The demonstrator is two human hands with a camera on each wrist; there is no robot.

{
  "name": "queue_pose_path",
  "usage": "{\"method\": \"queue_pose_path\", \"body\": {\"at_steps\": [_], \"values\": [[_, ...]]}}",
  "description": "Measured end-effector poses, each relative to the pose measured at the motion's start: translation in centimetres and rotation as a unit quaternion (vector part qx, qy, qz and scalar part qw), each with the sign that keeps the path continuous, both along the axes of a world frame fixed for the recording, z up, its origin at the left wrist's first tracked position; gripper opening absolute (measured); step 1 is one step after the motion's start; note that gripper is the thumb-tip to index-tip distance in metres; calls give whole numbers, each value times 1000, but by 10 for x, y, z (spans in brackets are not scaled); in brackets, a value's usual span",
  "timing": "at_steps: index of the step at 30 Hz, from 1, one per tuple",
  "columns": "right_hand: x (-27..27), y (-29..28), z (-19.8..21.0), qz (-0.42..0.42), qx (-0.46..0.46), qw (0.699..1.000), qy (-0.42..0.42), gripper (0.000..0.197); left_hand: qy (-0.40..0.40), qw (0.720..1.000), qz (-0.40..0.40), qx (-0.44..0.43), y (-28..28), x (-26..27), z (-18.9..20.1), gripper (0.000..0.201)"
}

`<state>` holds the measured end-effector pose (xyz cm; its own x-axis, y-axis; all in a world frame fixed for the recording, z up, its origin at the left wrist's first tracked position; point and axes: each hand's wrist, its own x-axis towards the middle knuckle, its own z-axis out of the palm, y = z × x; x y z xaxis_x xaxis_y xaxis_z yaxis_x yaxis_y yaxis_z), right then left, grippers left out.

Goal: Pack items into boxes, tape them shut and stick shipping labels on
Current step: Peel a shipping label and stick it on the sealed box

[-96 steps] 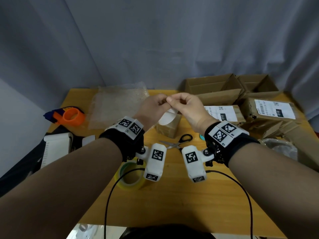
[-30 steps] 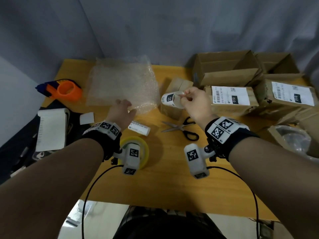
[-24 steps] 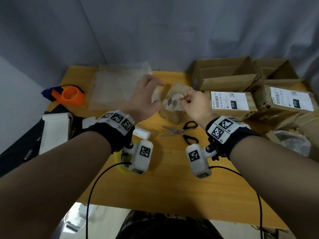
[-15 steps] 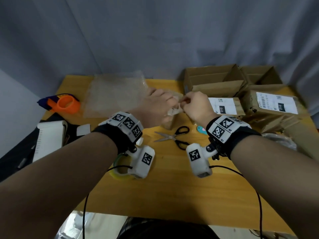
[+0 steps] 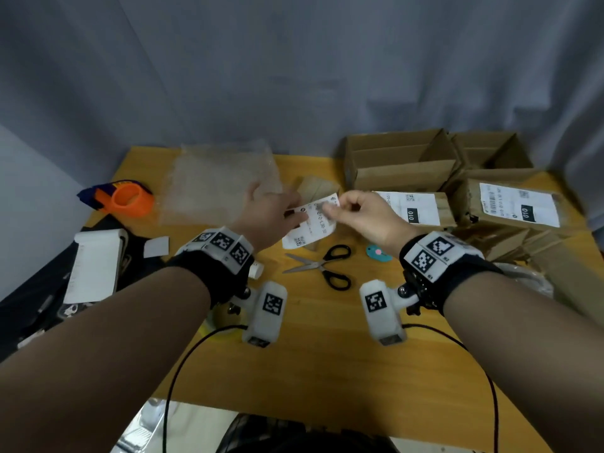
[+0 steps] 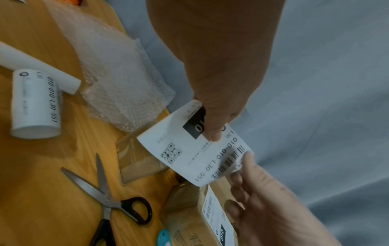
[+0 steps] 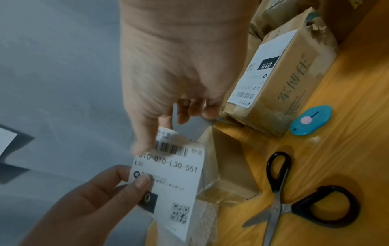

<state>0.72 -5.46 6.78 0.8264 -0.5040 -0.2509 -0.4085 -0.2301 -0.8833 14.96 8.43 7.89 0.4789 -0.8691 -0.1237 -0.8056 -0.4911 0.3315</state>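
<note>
A shipping label [image 5: 310,223] is held in the air between both hands, above the bench [image 5: 320,354]. Its barcode end is pinched by the right hand [image 5: 366,217], thumb and forefinger closed on the paper; the remaining fingers [image 7: 189,109] of that hand are loosely curled behind it. The end with the black block is pinched by the left hand [image 5: 268,214], its thumb [image 7: 141,183] pressed on the printed face. Whether the backing has been peeled off cannot be told.

A small taped box [image 7: 227,166] sits on the bench directly below and just beyond both sets of fingers, with no label seen on its visible faces. The label's long axis runs from hand to hand, roughly across the box top. Both hands are about equally near the box; the left is slightly lower in the head view.

Judgement: the coming move is a lowering of the label onto the box top, which calls for the label to be squared with the box edges first.

Scissors [image 5: 322,266] lie on the bench nearer the body than the fingers; bubble wrap [image 5: 222,184] lies beyond the left hand; a labelled box [image 5: 415,212] stands just right of the right hand.
</note>
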Motion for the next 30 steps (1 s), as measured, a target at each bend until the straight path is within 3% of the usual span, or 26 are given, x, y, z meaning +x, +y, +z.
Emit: {"method": "queue_pose_path", "body": {"at_steps": [3, 5, 8, 10, 12, 15, 19, 22, 26, 30], "values": [[3, 0, -5, 14, -24, 1000, 1, 11, 31, 999, 11, 7, 3, 1, 0, 11], [9, 2, -7, 6, -1, 1000, -10, 13, 102, 994, 27, -6, 3, 2, 0, 11], [19, 2, -9, -31, 36, 998, -38, 11, 224, 972, 61, -30, 1, 12, -5, 26], [28, -2, -15, -54, 10, 998, -34, 16, 259, 962, 87, -32, -1, 21, -10, 30], [37, -9, -19, -65, -35, 997, -18, 14, 267, 958, 101, -25, -3, 29, -17, 20], [52, -21, -26, -83, -62, 995, 5, 5, 355, 924, 136, -34, -5, 35, -27, 22], [74, -37, -35, -52, -147, 986, 59, 15, 457, 865, 205, -28, -17, 42, -35, 10], [86, -46, -37, -7, -182, 977, 106, 29, 497, 832, 247, -5, -25, 47, -42, 8], [94, -51, -44, 19, -130, 978, 160, 15, 523, 803, 284, -3, -31, 48, -50, 10], [92, -46, -45, 12, -115, 976, 184, 25, 503, 807, 308, -42, -32, 48, -55, 16]]}}
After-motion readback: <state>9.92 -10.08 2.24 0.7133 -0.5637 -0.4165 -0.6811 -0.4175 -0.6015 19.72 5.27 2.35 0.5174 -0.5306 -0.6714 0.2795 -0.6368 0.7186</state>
